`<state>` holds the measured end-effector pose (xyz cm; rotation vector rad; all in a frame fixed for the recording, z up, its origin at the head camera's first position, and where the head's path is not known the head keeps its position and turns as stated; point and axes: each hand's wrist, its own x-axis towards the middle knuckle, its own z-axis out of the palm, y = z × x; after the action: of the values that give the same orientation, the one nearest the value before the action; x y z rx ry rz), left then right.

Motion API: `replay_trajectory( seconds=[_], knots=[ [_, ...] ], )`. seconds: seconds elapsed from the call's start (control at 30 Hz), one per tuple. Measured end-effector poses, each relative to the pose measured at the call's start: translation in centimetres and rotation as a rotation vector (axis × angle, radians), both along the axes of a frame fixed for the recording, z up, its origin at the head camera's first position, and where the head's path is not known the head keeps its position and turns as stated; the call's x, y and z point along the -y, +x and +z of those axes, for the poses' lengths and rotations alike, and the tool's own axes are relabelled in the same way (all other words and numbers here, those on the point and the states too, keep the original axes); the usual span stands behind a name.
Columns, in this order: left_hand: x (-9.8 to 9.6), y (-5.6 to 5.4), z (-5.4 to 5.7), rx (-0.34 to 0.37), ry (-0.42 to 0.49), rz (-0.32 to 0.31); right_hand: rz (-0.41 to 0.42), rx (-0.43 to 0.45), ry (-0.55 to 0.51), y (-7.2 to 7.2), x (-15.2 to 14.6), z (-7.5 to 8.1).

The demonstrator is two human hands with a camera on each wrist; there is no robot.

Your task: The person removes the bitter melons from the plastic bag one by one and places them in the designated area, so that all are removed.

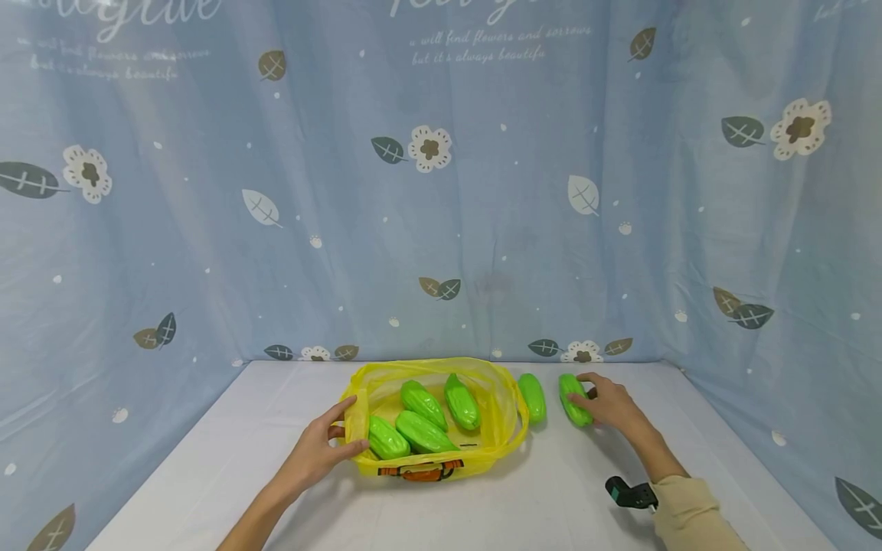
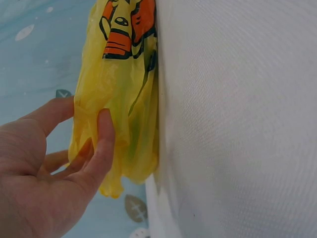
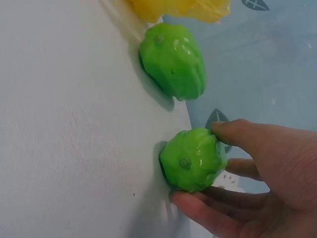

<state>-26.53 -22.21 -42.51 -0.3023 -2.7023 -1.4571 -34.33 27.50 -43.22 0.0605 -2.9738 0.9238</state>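
Four gourds lie in one bag (left grip pinching it); two outside, right grip pinching one.

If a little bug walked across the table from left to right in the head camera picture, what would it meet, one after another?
Left hand → yellow bag → first loose green vegetable → second loose green vegetable → right hand.
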Motion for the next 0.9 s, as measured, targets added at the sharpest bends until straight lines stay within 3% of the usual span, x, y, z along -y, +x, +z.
replay_trajectory(
  seconds=[0.53, 0.7, 0.9],
  knots=[
    [0.2, 0.1, 0.0, 0.004, 0.01, -0.012, 0.016, 0.034, -0.014, -0.4, 1.8, -0.2],
    [0.3, 0.1, 0.0, -0.009, 0.02, -0.037, 0.035, 0.029, 0.008, -0.2, 1.9, 0.4],
    [0.3, 0.0, -0.1, -0.002, 0.023, -0.039, 0.042, -0.039, 0.086, -0.1, 2.0, 1.7]
  ],
)
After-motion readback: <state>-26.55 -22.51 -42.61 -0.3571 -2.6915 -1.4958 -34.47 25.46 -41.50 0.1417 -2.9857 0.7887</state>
